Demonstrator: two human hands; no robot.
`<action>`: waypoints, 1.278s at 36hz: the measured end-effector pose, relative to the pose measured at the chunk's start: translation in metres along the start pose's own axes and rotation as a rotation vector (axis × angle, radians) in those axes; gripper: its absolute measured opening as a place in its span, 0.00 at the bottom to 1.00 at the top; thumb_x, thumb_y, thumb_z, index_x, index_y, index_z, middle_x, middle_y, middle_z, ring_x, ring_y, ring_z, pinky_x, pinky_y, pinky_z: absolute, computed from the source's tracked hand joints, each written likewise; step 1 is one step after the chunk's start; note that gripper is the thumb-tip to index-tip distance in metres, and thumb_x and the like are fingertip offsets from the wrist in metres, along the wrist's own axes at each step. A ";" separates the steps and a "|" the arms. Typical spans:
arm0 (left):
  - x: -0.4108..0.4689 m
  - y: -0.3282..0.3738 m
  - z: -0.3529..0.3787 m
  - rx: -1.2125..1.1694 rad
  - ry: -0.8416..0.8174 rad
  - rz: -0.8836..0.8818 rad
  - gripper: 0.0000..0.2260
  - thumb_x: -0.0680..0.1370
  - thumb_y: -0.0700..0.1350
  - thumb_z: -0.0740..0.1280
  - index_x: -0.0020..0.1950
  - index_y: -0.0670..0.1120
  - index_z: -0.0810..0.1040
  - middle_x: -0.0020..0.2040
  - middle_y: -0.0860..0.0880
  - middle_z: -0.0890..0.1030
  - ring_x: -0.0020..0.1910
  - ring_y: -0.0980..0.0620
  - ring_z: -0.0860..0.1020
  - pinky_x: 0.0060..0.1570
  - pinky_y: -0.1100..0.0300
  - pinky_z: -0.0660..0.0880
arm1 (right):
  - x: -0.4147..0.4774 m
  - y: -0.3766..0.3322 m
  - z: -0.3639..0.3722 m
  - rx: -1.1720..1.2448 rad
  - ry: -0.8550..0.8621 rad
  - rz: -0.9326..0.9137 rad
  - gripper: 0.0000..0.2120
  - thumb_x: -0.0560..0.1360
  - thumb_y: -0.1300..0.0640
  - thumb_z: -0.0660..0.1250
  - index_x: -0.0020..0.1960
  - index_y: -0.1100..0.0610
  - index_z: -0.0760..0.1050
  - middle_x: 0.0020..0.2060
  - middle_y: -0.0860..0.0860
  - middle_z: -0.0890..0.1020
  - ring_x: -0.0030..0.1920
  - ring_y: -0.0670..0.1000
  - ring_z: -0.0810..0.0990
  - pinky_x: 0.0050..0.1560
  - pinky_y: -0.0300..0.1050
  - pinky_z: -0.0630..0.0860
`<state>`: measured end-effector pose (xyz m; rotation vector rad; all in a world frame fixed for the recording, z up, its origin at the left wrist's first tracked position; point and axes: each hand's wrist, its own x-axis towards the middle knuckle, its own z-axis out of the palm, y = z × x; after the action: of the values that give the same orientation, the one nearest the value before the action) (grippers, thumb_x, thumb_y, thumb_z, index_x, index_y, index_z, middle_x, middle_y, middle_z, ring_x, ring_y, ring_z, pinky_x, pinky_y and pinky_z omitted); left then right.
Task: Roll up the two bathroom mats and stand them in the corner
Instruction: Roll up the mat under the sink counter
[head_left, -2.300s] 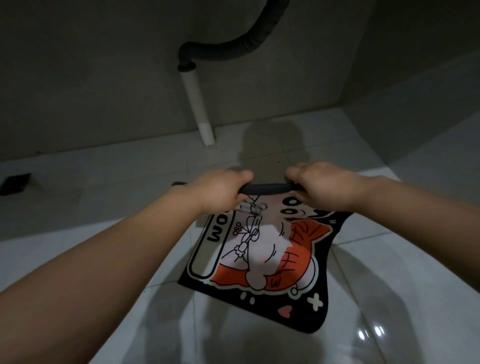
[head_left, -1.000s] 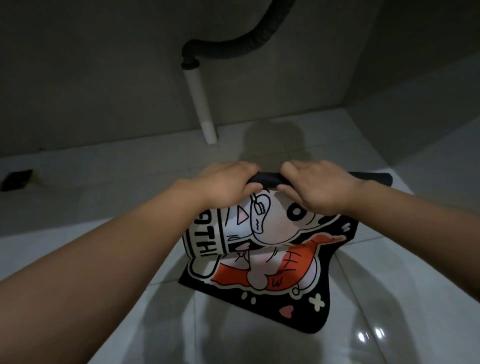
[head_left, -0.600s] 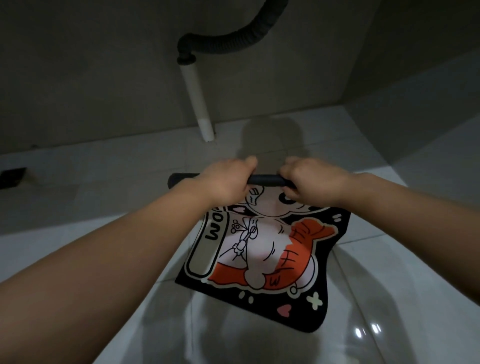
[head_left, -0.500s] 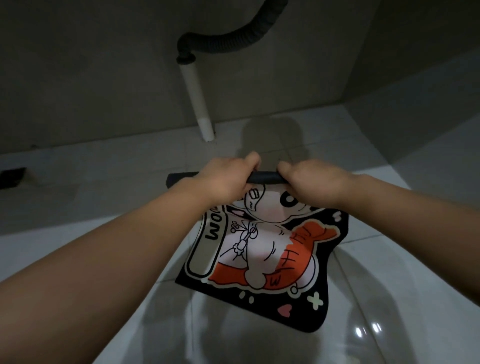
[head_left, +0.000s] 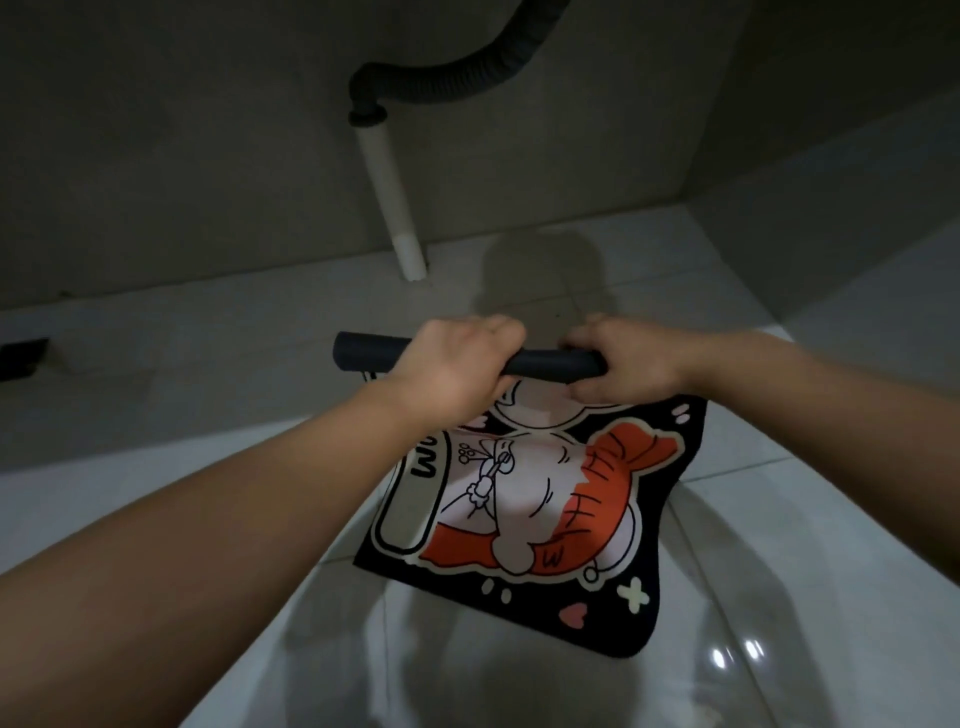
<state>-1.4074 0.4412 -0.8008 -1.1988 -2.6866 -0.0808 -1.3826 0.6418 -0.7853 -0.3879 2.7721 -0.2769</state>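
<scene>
Crosswise, mat roll in both hands

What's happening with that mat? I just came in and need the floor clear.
A person is rolling up a cartoon mat. Both hands, left hand and right hand, close on the dark roll at its far edge. Most of the mat is not yet rolled and hangs down toward the tiled floor. Only one mat shows here, and nothing stands in the corner yet.
</scene>
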 end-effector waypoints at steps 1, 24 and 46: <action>0.000 0.001 0.000 0.001 0.009 -0.007 0.08 0.77 0.50 0.64 0.53 0.48 0.71 0.49 0.50 0.76 0.48 0.48 0.76 0.37 0.58 0.61 | 0.001 0.000 0.000 0.061 -0.052 0.036 0.13 0.71 0.48 0.69 0.53 0.52 0.75 0.43 0.53 0.79 0.44 0.55 0.78 0.46 0.50 0.77; -0.004 0.003 0.008 0.075 -0.129 -0.096 0.07 0.78 0.47 0.62 0.54 0.48 0.70 0.48 0.48 0.80 0.47 0.45 0.79 0.36 0.56 0.65 | -0.008 -0.021 0.008 -0.130 0.086 -0.052 0.27 0.69 0.39 0.67 0.63 0.51 0.68 0.51 0.53 0.79 0.50 0.56 0.79 0.46 0.48 0.75; 0.000 0.001 0.006 -0.229 -0.322 -0.180 0.06 0.75 0.45 0.66 0.50 0.51 0.73 0.41 0.50 0.76 0.43 0.48 0.77 0.37 0.59 0.66 | -0.011 -0.011 0.027 -0.483 0.358 -0.221 0.17 0.72 0.44 0.65 0.54 0.54 0.70 0.43 0.52 0.77 0.40 0.56 0.79 0.34 0.46 0.69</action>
<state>-1.4075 0.4432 -0.8070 -1.1069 -3.1365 -0.2481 -1.3609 0.6305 -0.8045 -0.8366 3.1331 0.3162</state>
